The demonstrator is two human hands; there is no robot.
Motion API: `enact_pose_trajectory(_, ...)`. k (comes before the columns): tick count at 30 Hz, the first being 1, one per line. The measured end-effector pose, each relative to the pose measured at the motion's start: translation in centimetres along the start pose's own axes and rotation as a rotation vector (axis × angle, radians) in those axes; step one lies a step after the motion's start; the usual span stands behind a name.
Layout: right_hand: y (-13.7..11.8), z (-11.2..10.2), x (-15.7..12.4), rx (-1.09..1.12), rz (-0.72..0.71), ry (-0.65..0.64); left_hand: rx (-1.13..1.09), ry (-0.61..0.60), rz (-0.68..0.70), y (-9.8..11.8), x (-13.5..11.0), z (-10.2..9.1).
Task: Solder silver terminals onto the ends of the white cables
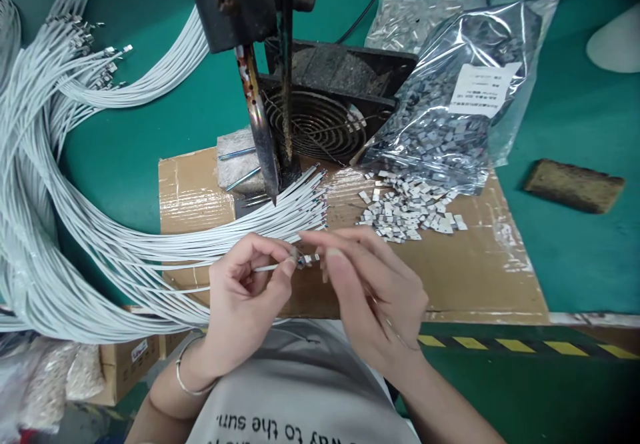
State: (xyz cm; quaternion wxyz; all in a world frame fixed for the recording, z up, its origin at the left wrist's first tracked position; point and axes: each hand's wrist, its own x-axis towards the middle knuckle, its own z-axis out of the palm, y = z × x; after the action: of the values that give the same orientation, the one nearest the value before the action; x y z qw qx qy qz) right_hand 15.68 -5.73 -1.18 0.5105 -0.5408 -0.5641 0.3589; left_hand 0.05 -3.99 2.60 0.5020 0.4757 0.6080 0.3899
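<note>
My left hand [247, 304] pinches a thin white cable [264, 269] between thumb and fingertips, close to its end. A small silvery metal connector [310, 258] sticks out of that pinch toward the right. Just beside it is my right hand [377, 291], its index finger stretched out above the connector and its thumb apart; I see nothing held in it. Beyond my hands lie many white cables [240, 234] with their bare ends side by side. Loose small metal connector pieces [413, 211] are heaped on the cardboard [450, 277] to the right.
A soldering iron [260, 124] hangs tip-down from a stand above the cables, with a sponge block [239, 157] and a fan [320, 124] behind. A clear bag of connector pieces [440, 131] lies at the back right, a brown block [574, 185] farther right. Large cable bundles [30, 164] fill the left.
</note>
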Motion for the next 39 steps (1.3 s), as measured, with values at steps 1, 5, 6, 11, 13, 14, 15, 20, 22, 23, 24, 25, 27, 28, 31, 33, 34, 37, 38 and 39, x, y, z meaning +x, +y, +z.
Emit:
enact_pose_trajectory(1, 0.2, -0.1, -0.1, 0.006, -0.001, -0.005, 0.001, 0.009, -0.001, 0.0, 0.0, 0.0)
enact_pose_trajectory(5, 0.7, -0.5, -0.6, 0.036, 0.068, -0.008, 0.019, 0.044, 0.001, 0.0, 0.4, 0.2)
enact_pose_trajectory(6, 0.8, -0.6, -0.6, 0.037, 0.096, -0.006, 0.022, 0.051, 0.007, 0.0, 0.5, 0.2)
enact_pose_trajectory(11, 0.6, -1.0, 0.0, -0.033, 0.047, 0.037, 0.020, 0.092, 0.040, -0.1, 1.0, 0.3)
enact_pose_trajectory(13, 0.3, -1.0, 0.5, -0.056, -0.013, 0.016, 0.024, 0.111, 0.048, -0.2, 1.2, 0.3)
enact_pose_trajectory(14, 0.2, -0.9, 0.8, -0.053, -0.030, 0.004, 0.026, 0.120, 0.051, -0.2, 1.3, 0.3)
enact_pose_trajectory(15, 0.1, -0.8, 1.0, -0.038, -0.039, -0.003, 0.026, 0.129, 0.055, -0.2, 1.4, 0.3)
enact_pose_trajectory(20, -0.2, 0.2, 1.4, 0.074, 0.002, 0.006, 0.025, 0.163, 0.072, -0.1, 1.9, 0.2)
enact_pose_trajectory(22, -0.2, 0.5, 1.4, 0.088, 0.015, 0.018, 0.022, 0.174, 0.081, -0.1, 2.0, 0.2)
enact_pose_trajectory(23, -0.2, 0.6, 1.5, 0.091, 0.017, 0.021, 0.020, 0.181, 0.088, -0.1, 2.0, 0.2)
enact_pose_trajectory(24, -0.2, 0.7, 1.5, 0.094, 0.017, 0.019, 0.019, 0.190, 0.094, -0.1, 2.0, 0.2)
enact_pose_trajectory(25, -0.1, 0.8, 1.5, 0.098, 0.014, 0.016, 0.020, 0.199, 0.098, -0.2, 2.1, 0.2)
enact_pose_trajectory(27, -0.1, 0.8, 1.6, 0.101, 0.017, 0.017, 0.024, 0.212, 0.107, -0.1, 2.2, 0.3)
enact_pose_trajectory(28, -0.1, 0.8, 1.6, 0.098, 0.023, 0.024, 0.025, 0.216, 0.112, -0.1, 2.2, 0.3)
enact_pose_trajectory(31, -0.1, 0.7, 1.7, 0.087, 0.046, 0.039, 0.026, 0.228, 0.120, -0.1, 2.4, 0.5)
enact_pose_trajectory(33, -0.2, 0.8, 1.7, 0.087, 0.058, 0.039, 0.028, 0.236, 0.114, 0.0, 2.5, 0.5)
enact_pose_trajectory(34, -0.2, 0.8, 1.8, 0.090, 0.061, 0.037, 0.030, 0.238, 0.109, 0.0, 2.6, 0.5)
enact_pose_trajectory(37, -0.1, 0.9, 1.9, 0.108, 0.061, 0.039, 0.033, 0.240, 0.101, 0.1, 2.8, 0.5)
enact_pose_trajectory(38, -0.1, 1.0, 2.0, 0.114, 0.062, 0.040, 0.034, 0.238, 0.102, 0.1, 2.8, 0.5)
enact_pose_trajectory(39, -0.1, 1.0, 2.1, 0.119, 0.064, 0.041, 0.035, 0.238, 0.103, 0.1, 2.9, 0.5)
